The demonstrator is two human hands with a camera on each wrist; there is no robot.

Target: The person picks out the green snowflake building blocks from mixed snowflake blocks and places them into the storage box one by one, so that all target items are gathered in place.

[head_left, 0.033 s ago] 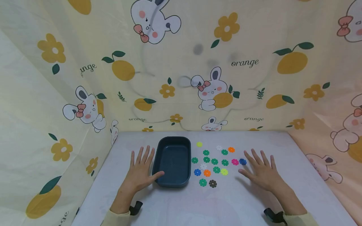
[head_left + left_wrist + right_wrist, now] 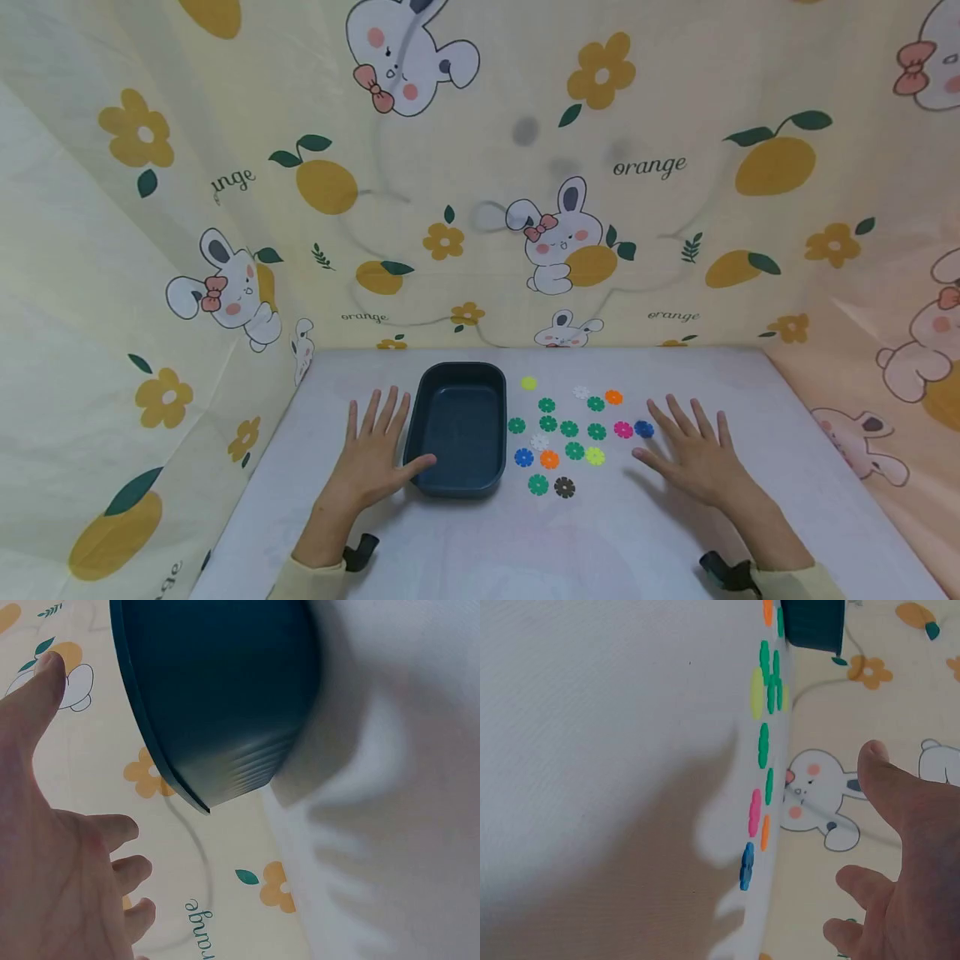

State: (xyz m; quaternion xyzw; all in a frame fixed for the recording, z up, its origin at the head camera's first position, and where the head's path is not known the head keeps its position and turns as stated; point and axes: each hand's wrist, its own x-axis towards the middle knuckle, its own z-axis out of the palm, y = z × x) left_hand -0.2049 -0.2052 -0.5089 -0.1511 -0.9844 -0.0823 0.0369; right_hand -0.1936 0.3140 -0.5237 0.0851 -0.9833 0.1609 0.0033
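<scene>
A dark blue rectangular bin (image 2: pixel 459 479) stands on the white table, left of centre. My left hand (image 2: pixel 375 457) hovers at its left side with fingers spread, the thumb overlapping the near left part of the bin in the head view. To the right of the bin lie several flat notched plastic discs, among them a green disc (image 2: pixel 537 485), a black disc (image 2: pixel 565 487), a pink disc (image 2: pixel 623 430) and a blue disc (image 2: pixel 643 429). My right hand (image 2: pixel 693 458), fingers spread and holding nothing, is over the table right of the discs, closest to the blue one.
The white table (image 2: pixel 480 550) meets a patterned curtain (image 2: pixel 480 250) printed with rabbits and oranges at the back and both sides. A small black device (image 2: pixel 362 552) sits at the left wrist, another black device (image 2: pixel 729 573) at the right.
</scene>
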